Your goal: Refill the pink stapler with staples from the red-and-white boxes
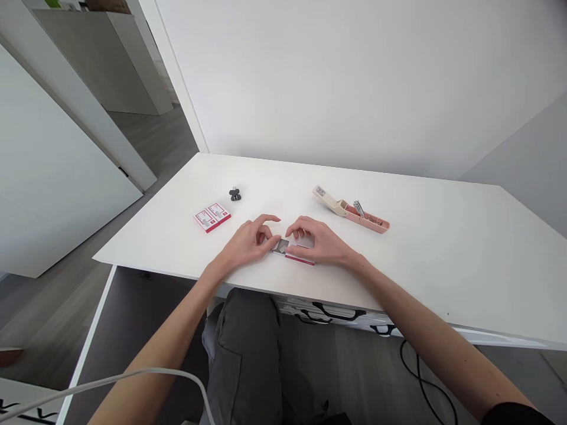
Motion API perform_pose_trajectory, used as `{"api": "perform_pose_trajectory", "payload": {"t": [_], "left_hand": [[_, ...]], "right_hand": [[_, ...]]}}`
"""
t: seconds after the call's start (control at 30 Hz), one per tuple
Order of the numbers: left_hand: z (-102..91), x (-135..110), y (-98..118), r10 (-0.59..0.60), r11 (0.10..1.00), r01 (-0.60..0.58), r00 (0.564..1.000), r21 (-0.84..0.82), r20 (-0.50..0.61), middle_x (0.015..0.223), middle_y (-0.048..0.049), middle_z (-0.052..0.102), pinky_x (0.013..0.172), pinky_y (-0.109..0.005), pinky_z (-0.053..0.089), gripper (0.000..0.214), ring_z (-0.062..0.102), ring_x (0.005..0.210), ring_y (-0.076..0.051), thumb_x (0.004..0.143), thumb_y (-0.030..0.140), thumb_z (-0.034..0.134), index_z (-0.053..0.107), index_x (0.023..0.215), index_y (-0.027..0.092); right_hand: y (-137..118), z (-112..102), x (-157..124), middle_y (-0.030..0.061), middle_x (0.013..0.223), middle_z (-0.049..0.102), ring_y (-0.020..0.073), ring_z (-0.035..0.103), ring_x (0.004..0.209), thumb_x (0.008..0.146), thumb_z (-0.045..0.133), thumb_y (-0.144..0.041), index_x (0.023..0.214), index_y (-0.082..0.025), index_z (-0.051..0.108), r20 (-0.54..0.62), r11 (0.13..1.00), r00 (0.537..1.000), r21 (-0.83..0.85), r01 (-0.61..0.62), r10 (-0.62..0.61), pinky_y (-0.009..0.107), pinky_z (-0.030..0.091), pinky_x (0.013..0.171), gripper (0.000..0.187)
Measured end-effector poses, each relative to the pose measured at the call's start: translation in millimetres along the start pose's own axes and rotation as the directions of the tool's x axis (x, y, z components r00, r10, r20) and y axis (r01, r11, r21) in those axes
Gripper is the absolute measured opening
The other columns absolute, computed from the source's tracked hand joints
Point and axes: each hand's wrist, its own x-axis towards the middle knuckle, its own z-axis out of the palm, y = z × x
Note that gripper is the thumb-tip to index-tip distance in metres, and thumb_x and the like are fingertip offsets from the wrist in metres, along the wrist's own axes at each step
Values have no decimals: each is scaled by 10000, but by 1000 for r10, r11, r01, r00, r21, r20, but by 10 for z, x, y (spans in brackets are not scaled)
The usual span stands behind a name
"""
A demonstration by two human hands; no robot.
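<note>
Staple box (300,256), red and white, lies near the front edge of the table (443,260), between two hands. From left: two like boxes (211,217) and a black clip (235,193); the left hand (246,243), grip slightly apart at the box's grey end, contact unclear; the right hand (322,242), grip clamped over the box; an opened pink stapler (352,211).

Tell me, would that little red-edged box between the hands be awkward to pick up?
Probably light and easy to crush: the small box looks like thin card. It seems partly open with a grey insert showing, so contents might slide out if tilted. Lying flat, it should not roll.
</note>
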Motion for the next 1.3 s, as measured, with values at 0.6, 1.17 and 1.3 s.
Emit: {"api": "perform_pose_trajectory", "payload": {"t": [0.6,1.17,1.3], "left_hand": [[63,-3,21,64,994,-58,996,-90,67,768,51,749,733,-303,485,394,621,670,-150,978,385,621,595,1353,266],[38,-14,29,36,995,-34,999,-93,15,938,-6,745,790,-351,505,373,632,824,-190,955,408,608,597,1298,261],[45,-17,-5,117,993,-117,993,-34,-6,1048,-42,679,879,-378,518,356,624,963,-222,838,319,690,615,1177,241]], "right_hand": [[42,42,-19,-12,922,595,199,562,832,833,835,-473,1230,-273,597,106,999,994,-54,-4,10,390,470,878,505],[50,47,-17,22,993,637,211,600,874,818,855,-492,1224,-263,598,72,999,997,35,-19,16,362,504,783,533],[36,31,-10,30,1001,659,211,606,879,871,812,-517,1180,-257,601,20,997,999,70,-28,26,363,499,786,456]]}}
